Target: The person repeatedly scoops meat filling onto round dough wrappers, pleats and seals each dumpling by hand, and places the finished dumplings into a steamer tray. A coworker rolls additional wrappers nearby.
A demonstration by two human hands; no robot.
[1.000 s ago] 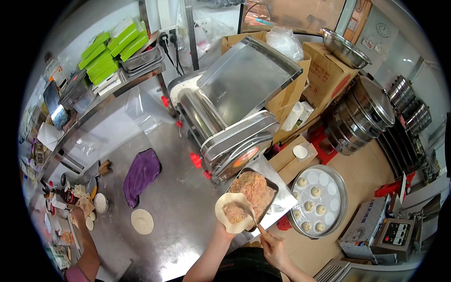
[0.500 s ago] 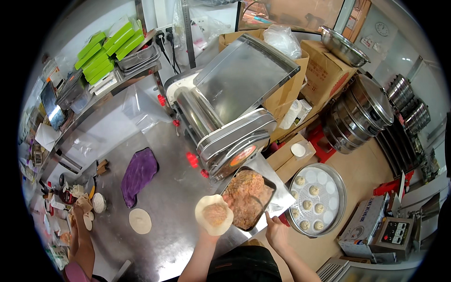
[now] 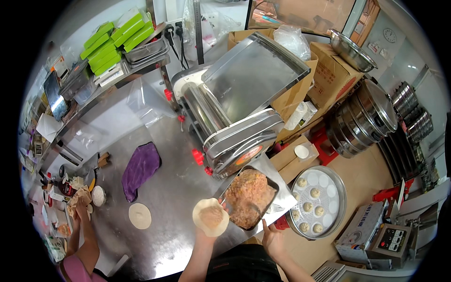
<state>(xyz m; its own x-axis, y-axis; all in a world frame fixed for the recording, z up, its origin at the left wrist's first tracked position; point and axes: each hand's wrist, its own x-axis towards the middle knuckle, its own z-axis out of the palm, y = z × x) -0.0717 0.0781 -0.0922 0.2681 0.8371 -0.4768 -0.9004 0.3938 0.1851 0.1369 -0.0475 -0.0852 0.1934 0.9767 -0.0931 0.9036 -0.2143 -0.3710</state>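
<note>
A round dough wrapper lies across my left hand, which is curled underneath and holds it at the near left corner of the filling tray. Pinkish minced filling sits in the middle of the wrapper. My right hand is closed at the tray's right edge, around the handle of a thin spoon-like tool. Its working end dips into the heaped minced meat in the dark rectangular tray; the exact shape of that end is hidden.
A flat dough round and a purple cloth lie on the steel table. Beyond the tray stands a dough roller machine. At right a round steamer tray holds several pleated buns. A co-worker's hands work at far left.
The view has shifted slightly, moving the background rightward. My right hand has shifted a little left, and the tool now shows in the meat. The wrapper stays in my left hand.
</note>
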